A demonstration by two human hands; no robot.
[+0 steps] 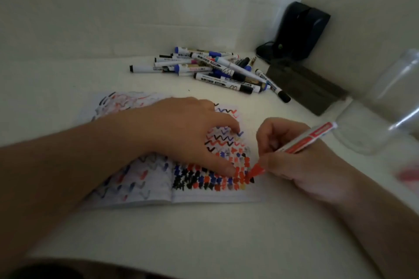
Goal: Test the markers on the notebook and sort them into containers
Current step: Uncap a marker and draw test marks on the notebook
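Red marker (303, 141), uncapped, held in a writing grip by the right hand (292, 158); its tip meets the lower right of the open notebook (204, 197), at the outer edge of a dense block of red, blue and black test marks. The barrel slants up and to the right, away from the page. The left hand (181, 133) lies on the right-hand page with fingers spread and fingertips pressing the paper, steadying the notebook and holding nothing. The notebook lies flat on the white counter (204, 233), directly before the person; both pages carry rows of zigzags and short dabs. Beyond it, near the back wall, a loose pile of markers (215, 68) awaits testing, most capped. To the right stand two clear containers (367, 129), blurred at the frame edge; whether either holds markers cannot be told. A dark block (303, 88) and a black device (299, 31) occupy the far right corner. Step in hand: testing the red marker. Judged from the pile, the sorting is far from complete. The next move calls for reading the mark, recapping the marker (no cap is visible), and carrying it to the proper container on the right.
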